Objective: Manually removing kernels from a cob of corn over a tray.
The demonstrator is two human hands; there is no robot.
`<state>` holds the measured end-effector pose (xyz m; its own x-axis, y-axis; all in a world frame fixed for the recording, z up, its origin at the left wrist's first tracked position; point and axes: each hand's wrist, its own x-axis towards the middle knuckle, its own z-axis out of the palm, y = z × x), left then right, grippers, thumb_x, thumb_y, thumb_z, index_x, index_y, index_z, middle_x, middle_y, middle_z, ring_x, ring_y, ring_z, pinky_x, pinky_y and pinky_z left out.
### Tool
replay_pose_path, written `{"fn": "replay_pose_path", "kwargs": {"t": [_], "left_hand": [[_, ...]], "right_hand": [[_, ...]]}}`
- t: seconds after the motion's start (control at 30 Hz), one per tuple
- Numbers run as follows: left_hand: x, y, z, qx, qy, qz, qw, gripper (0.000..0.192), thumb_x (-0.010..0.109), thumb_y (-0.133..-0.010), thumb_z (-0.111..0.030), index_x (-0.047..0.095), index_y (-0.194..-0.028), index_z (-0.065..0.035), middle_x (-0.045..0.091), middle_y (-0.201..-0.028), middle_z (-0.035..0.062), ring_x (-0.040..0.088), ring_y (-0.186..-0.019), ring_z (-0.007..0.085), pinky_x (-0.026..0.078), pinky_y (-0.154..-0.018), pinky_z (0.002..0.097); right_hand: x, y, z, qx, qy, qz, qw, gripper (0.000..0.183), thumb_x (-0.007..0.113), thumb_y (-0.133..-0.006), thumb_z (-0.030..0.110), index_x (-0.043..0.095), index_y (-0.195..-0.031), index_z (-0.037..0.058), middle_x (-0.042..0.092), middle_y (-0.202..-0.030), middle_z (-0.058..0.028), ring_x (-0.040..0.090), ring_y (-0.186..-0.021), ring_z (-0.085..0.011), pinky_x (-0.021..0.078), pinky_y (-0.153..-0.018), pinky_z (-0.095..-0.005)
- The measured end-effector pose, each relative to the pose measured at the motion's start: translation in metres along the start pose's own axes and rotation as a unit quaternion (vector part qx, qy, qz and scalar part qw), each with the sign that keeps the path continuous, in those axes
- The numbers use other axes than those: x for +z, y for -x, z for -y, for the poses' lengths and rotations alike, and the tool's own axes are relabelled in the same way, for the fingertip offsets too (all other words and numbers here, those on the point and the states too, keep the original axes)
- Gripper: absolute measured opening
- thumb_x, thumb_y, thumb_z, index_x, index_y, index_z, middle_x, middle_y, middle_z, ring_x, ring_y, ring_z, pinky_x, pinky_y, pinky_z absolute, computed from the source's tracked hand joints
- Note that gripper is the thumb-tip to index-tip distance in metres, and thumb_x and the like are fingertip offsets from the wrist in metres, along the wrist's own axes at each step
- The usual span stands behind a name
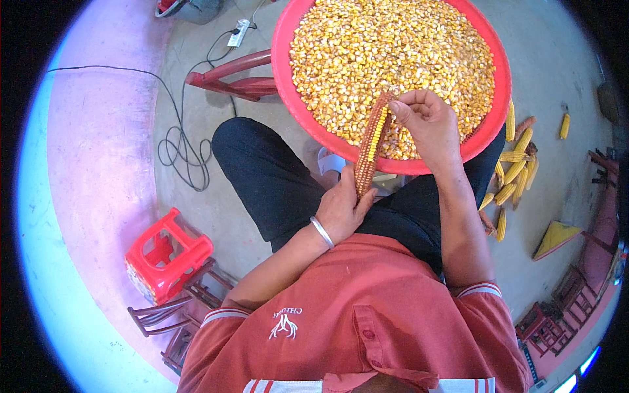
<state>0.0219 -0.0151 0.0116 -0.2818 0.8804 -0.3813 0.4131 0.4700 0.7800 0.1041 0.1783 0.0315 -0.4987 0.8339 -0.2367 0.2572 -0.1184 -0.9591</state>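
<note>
My left hand [341,209] is wrapped around the lower end of a corn cob [368,147], which tilts up over the rim of a basket. Most of the cob is bare and reddish brown, with a narrow strip of yellow kernels along its length. At its upper end, the thumb of my right hand [427,123] touches the cob beside that strip. The fingers of that hand are curled, and whether they hold loose kernels is hidden. Beneath both lies a round, red plastic basket [502,64], filled with loose corn kernels [393,49].
Several corn cobs [514,172] lie on the floor at the right. A wooden stool [231,76] shows beside the basket, near a black cable [179,142] and a power strip [238,33]. At the left is a red plastic stool [172,260]. Wooden chairs [545,324] stand lower right.
</note>
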Motion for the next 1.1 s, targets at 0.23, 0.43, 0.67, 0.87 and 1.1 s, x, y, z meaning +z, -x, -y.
{"fn": "replay_pose_path", "kwargs": {"t": [0.23,0.43,0.67,0.87,1.1], "left_hand": [[0.0,0.0,-0.001,0.009,0.013,-0.007,1.0,0.043,0.057,-0.09,-0.022,0.031,-0.116,-0.0002,0.058,-0.085,0.026,0.061,-0.08,0.0445,0.049,-0.068,0.0471],[-0.002,-0.001,-0.002,-0.006,0.041,0.012,0.999,0.042,0.057,-0.091,-0.022,0.031,-0.116,-0.0004,0.057,-0.089,0.0257,0.061,-0.084,0.0427,0.048,-0.071,0.0457],[-0.004,0.0,-0.003,0.011,0.054,0.004,0.998,0.043,0.056,-0.091,-0.024,0.031,-0.117,-0.0005,0.057,-0.093,0.026,0.06,-0.086,0.0429,0.048,-0.073,0.045],[-0.002,0.0,0.002,0.037,0.06,-0.013,0.997,0.045,0.055,-0.09,-0.026,0.031,-0.117,0.0,0.059,-0.085,0.0282,0.06,-0.08,0.0463,0.047,-0.068,0.0503],[-0.005,0.0,-0.002,0.011,0.035,0.0,0.999,0.045,0.055,-0.09,-0.028,0.03,-0.116,0.0003,0.058,-0.083,0.0295,0.059,-0.079,0.0471,0.046,-0.067,0.0516]], "right_hand": [[0.012,0.006,-0.01,-0.055,0.009,-0.042,0.998,0.015,0.067,-0.086,0.012,0.061,-0.092,-0.0012,0.062,-0.075,-0.0026,0.055,-0.064,-0.0054,0.0458,-0.057,-0.0213],[0.003,0.007,-0.019,0.105,-0.236,-0.014,0.966,0.018,0.063,-0.09,0.016,0.058,-0.098,0.0008,0.057,-0.073,-0.0005,0.05,-0.058,-0.0065,0.0455,-0.053,-0.0224],[-0.012,0.006,-0.022,0.157,-0.324,0.0,0.933,0.016,0.062,-0.091,0.019,0.059,-0.095,0.0035,0.057,-0.078,-0.0005,0.05,-0.06,-0.0072,0.0464,-0.056,-0.022],[-0.026,-0.003,-0.007,-0.115,0.079,-0.151,0.979,0.012,0.066,-0.085,0.012,0.06,-0.092,0.0035,0.061,-0.081,-0.0047,0.057,-0.072,-0.015,0.0472,-0.065,-0.0282],[-0.006,0.009,0.019,-0.314,0.255,-0.018,0.914,0.016,0.069,-0.074,0.006,0.06,-0.088,0.0061,0.062,-0.085,-0.0094,0.06,-0.084,-0.0291,0.0484,-0.074,-0.0381]]}}
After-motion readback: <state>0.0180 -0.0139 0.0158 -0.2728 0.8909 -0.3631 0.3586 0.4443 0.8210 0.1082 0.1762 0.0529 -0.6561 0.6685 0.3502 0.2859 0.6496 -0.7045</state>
